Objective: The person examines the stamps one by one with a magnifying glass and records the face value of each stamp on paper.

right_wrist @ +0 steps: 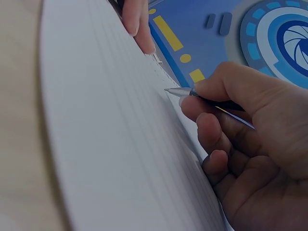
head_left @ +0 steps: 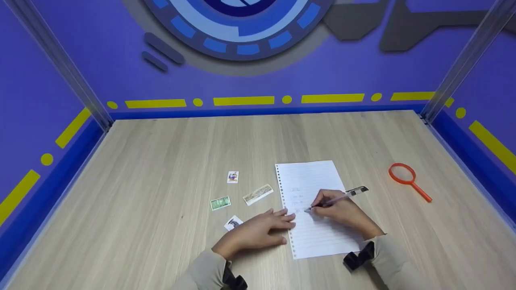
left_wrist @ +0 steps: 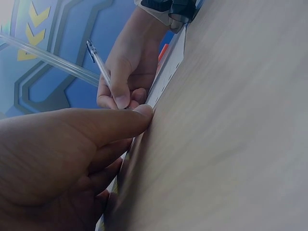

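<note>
My right hand pinches a clear-barrelled pen with a black end, its metal tip right at the lined sheet of paper. In the right wrist view the pen's silver tip pokes out past thumb and forefinger. A few faint lines of handwriting show on the upper left of the sheet. My left hand rests at the sheet's punched left edge, fingers extended, fingertips on the paper. A stamp with a dark picture lies partly hidden behind the left hand.
Left of the paper lie a long beige stamp, a green stamp and a small stamp with a coloured figure. An orange-red magnifying glass lies to the right. Blue panels wall in the wooden table.
</note>
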{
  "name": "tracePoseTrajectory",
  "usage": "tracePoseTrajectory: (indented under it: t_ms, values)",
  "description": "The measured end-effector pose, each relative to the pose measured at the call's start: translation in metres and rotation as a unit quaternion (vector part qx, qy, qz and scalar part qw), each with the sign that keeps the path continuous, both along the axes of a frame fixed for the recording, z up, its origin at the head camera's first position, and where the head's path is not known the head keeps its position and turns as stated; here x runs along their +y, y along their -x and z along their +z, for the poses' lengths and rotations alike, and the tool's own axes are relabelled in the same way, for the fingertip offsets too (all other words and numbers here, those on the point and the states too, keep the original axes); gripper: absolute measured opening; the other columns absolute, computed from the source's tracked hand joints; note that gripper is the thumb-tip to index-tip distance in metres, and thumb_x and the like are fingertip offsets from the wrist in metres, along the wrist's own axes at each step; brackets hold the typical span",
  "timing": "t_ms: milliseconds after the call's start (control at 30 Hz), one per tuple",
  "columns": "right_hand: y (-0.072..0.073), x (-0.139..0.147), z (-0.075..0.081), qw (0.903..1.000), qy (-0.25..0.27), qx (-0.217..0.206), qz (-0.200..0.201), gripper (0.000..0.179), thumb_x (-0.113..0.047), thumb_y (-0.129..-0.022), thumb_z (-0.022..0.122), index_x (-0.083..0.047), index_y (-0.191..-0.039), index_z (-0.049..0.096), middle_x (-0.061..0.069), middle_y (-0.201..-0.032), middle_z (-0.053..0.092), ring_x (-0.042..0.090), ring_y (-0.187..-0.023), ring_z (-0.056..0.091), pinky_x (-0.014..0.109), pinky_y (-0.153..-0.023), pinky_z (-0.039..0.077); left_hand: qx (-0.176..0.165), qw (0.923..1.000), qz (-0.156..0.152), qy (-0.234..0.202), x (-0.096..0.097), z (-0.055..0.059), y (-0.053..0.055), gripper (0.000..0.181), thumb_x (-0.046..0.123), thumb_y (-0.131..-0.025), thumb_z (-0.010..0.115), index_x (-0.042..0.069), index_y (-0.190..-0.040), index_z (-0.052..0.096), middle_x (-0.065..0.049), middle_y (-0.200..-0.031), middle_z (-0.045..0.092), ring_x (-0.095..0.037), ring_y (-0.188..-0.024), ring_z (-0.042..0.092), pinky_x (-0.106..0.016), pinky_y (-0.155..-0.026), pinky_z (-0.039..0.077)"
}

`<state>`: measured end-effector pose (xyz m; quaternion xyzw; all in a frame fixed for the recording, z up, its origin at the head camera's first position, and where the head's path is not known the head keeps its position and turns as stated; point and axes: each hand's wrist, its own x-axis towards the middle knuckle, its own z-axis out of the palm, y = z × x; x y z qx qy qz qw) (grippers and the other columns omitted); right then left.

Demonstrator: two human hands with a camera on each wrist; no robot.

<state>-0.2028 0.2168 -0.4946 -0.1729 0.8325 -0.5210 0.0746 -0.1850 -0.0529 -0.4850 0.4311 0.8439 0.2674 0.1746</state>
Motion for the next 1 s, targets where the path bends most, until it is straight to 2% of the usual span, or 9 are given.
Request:
tracePoseTrajectory:
  t_ms: [133,300,533,767,1000]
  values:
    - [0.0007,0.0012,0.0003,0.9999,-0.007,-0.010,-0.009,0.008,-0.007,-0.081,0.073,-0.011,-0.084,0.067,0.000,-0.082,0.065,0.004,-0.069,0.054,0.016,-0.062,0.043,0.000,1.0000,0.001,0.000,0.0001,0.0001,0.0000,0.046,0.024,-0.093,0.061,0.012,-0.137,0.054,0.002,-0.150,0.042,-0.017,-0.145,0.029,-0.040,-0.121,0.019]
    - [0.0026,0.0015,-0.0008,0.9995,0.001,-0.010,-0.029,0.012,-0.011,-0.080,0.075,-0.005,-0.088,0.068,0.001,-0.085,0.066,0.005,-0.068,0.053,0.016,-0.061,0.041,-0.003,1.0000,0.002,0.000,0.0003,0.0002,-0.0001,0.046,0.024,-0.093,0.061,0.012,-0.137,0.054,0.002,-0.150,0.041,-0.017,-0.145,0.028,-0.040,-0.121,0.019]
    - [0.0020,0.0015,-0.0002,0.9991,-0.007,-0.007,-0.041,0.011,-0.012,-0.081,0.075,-0.008,-0.087,0.068,0.000,-0.084,0.066,0.005,-0.067,0.052,0.017,-0.060,0.040,-0.005,1.0000,0.002,-0.002,-0.0002,0.0011,-0.0001,0.046,0.023,-0.093,0.061,0.011,-0.137,0.054,0.002,-0.150,0.041,-0.018,-0.145,0.028,-0.041,-0.121,0.018]
    - [0.0019,0.0019,0.0003,0.9993,0.002,-0.001,-0.037,0.011,-0.012,-0.081,0.074,-0.007,-0.089,0.068,-0.003,-0.084,0.065,0.004,-0.066,0.052,0.017,-0.060,0.041,-0.005,1.0000,0.004,0.002,0.0002,0.0012,-0.0003,0.046,0.023,-0.092,0.061,0.011,-0.137,0.054,0.002,-0.150,0.041,-0.019,-0.145,0.028,-0.042,-0.121,0.018]
    - [0.0008,0.0018,0.0017,0.9991,-0.003,-0.016,-0.040,0.015,-0.013,-0.081,0.074,-0.005,-0.092,0.066,0.002,-0.089,0.064,0.005,-0.069,0.052,0.017,-0.060,0.041,-0.002,1.0000,0.005,0.002,0.0007,0.0000,-0.0002,0.047,0.023,-0.092,0.061,0.012,-0.137,0.054,0.003,-0.150,0.041,-0.018,-0.145,0.028,-0.041,-0.121,0.019]
